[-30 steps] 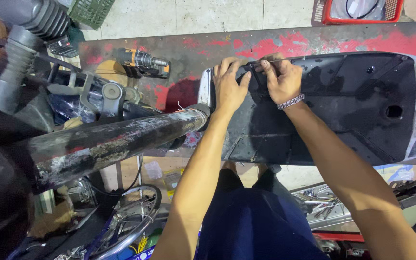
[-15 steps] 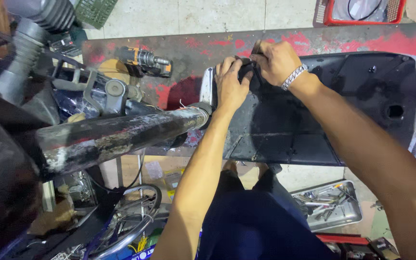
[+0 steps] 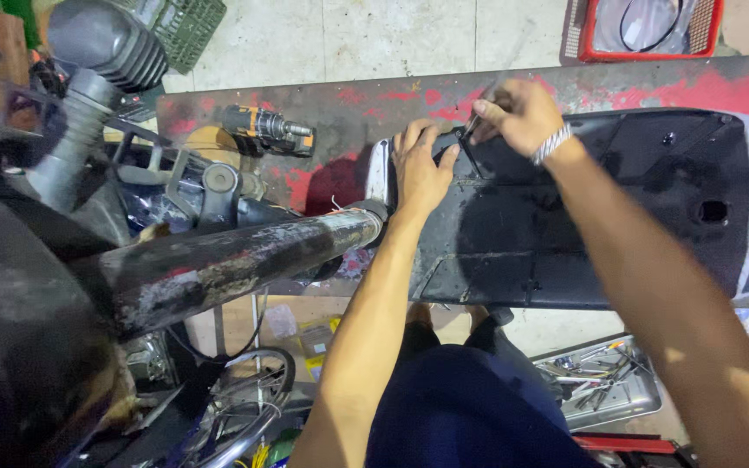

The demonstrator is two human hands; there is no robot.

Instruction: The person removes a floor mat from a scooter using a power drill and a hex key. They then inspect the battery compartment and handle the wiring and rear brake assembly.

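A large black plastic panel [image 3: 565, 225] lies on a worn red and grey workbench [image 3: 340, 113]. My left hand [image 3: 420, 165] presses flat on the panel's near left corner, fingers spread. My right hand [image 3: 517, 113], with a metal bracelet on the wrist, is closed on a thin dark tool [image 3: 468, 139] whose tip meets the panel's top edge just beside my left fingers.
A black and orange power tool [image 3: 266, 130] lies on the bench to the left. A dirty metal tube [image 3: 236, 264] and machine parts fill the left side. A red basket [image 3: 643, 26] sits beyond the bench, a metal tray of tools [image 3: 604, 381] below it.
My right hand has lifted off the panel edge and closed around the thin tool. The view has shifted a little; my left hand stays pressed on the panel.
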